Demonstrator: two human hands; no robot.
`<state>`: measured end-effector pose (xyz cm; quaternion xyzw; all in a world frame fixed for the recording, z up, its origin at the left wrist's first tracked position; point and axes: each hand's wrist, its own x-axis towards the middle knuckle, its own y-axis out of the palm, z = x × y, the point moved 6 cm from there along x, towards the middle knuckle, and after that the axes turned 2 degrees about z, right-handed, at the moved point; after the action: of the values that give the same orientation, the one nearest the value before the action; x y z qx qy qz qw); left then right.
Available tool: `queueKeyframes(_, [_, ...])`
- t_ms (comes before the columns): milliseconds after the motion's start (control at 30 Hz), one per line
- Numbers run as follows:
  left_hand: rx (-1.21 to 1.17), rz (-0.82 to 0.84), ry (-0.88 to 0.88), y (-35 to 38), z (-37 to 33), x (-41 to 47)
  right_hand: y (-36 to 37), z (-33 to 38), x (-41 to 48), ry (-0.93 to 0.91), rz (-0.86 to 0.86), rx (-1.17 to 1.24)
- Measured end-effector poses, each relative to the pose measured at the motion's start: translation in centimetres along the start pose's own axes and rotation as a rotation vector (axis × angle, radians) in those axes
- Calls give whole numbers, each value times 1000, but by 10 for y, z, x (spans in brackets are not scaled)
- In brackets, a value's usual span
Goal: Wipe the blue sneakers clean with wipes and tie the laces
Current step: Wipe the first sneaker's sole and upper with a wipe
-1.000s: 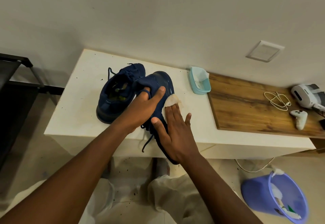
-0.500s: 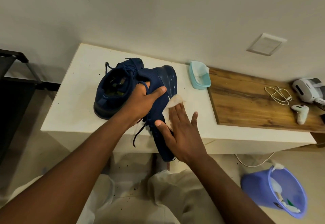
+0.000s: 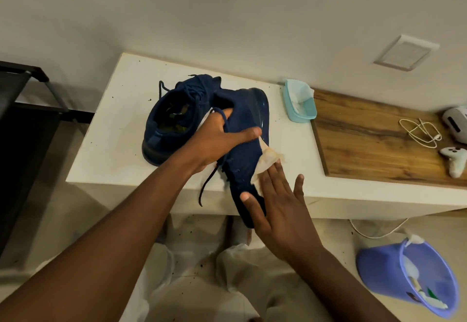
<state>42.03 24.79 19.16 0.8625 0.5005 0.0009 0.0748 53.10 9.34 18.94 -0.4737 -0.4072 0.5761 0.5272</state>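
Now the blue sneaker (image 3: 242, 152) is gripped by the left hand (image 3: 217, 140), laid long-ways over the edge of the table (image 3: 113, 142) toward the person, and the wipe (image 3: 267, 160) is pressed on its side by the flat right hand (image 3: 278, 213).

left grip (image 3: 216, 141) curls tight (thumb stretched out) while right grip (image 3: 278, 210) lies flat, fingers spread.

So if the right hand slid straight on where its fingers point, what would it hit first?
Probably the wipe, on the blue shoe just ahead of the right hand. Beyond it comes the shoe's toe, though depth is hard to judge.
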Motion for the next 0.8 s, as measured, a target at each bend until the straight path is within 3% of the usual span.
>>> queueKeyframes(100, [40,82,-7,9,1,1,0,-11,23,58,-30,71])
queueKeyframes(200, [29,11,4,14,-1,7,-6,-13,34,65,-36,70])
queueKeyframes(333, [-178,-72,-12,17,2,18,-33,-16,36,20,-115,33])
queueKeyframes(567, [-132,-113,-48,14,25,21,-3,-30,-18,-46,-2,-190])
queueKeyframes(800, [-69,-169,-17,9,25,20,-18,-22,22,-35,4,-100])
